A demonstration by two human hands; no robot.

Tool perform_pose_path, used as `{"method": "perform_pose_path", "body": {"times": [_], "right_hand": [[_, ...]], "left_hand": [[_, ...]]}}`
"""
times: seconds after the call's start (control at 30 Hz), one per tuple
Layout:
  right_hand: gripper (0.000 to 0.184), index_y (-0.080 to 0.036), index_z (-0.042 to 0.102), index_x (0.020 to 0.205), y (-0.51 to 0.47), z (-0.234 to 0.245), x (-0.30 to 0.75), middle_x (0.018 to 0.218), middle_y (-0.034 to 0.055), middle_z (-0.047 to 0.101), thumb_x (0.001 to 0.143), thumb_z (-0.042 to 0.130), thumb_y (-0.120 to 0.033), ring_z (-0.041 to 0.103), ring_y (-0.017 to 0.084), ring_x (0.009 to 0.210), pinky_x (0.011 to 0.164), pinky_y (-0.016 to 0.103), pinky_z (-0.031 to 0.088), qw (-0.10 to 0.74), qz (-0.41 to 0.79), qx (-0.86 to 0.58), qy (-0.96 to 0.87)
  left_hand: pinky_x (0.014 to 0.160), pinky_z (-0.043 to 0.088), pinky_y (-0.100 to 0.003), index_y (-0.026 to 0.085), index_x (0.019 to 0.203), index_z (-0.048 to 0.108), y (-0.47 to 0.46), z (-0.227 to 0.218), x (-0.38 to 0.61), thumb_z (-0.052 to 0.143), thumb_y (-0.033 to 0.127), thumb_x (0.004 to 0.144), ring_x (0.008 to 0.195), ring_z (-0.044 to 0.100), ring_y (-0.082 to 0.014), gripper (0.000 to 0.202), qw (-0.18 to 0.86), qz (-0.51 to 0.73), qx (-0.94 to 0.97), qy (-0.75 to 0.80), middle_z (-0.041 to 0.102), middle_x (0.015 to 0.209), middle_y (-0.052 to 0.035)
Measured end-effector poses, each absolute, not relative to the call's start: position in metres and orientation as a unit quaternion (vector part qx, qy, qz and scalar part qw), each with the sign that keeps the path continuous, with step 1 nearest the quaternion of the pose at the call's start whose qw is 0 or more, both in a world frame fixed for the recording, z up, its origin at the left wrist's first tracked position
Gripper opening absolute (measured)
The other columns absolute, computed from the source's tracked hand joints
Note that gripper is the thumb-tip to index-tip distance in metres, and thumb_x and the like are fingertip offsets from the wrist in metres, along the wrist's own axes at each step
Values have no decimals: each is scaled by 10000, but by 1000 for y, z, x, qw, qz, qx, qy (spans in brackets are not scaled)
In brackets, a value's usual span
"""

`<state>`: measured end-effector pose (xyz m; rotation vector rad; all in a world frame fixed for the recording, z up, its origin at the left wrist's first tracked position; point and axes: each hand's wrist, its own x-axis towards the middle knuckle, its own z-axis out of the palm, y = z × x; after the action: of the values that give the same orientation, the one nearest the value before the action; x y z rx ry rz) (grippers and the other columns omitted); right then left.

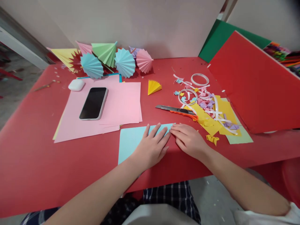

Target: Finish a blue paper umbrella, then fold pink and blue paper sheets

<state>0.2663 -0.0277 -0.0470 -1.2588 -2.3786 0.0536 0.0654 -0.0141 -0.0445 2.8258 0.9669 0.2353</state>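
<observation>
A light blue sheet of paper (129, 141) lies on the red table near its front edge. Flat on the sheet, fingers spread, my left hand (152, 147) presses it down. My right hand (190, 139) is at the sheet's upper right corner, fingers close together and bent over the edge; the fingertips of both hands nearly meet there. The sheet's right side is partly hidden under my hands. Just beyond them lies a utility knife (177, 111) with an orange handle, its blade pointing left. A folded yellow paper fan (154, 87) sits farther back.
Pink paper sheets (127, 100) lie at left under a phone (93, 103), with a white case (76, 84) beside it. Pleated paper umbrellas (125, 63) line the back. Tape rolls (199, 80), paper scraps (206, 101) and a red board (255, 87) are at right.
</observation>
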Motion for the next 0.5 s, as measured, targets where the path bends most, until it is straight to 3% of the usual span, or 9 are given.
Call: {"method": "perform_pose_path", "body": {"times": [0.5], "right_hand": [[309,-130,603,1064,-30,-44,261,1047,94,660,802,449,-74,573,228,1062,984,458,391,190,28,-492,-849]], "left_hand": [[1057,185,-591,189,1344,366,-13,-39,67,253,352,939,1330,220,-335,451,97,17,937,335,365,1419,-47]]}}
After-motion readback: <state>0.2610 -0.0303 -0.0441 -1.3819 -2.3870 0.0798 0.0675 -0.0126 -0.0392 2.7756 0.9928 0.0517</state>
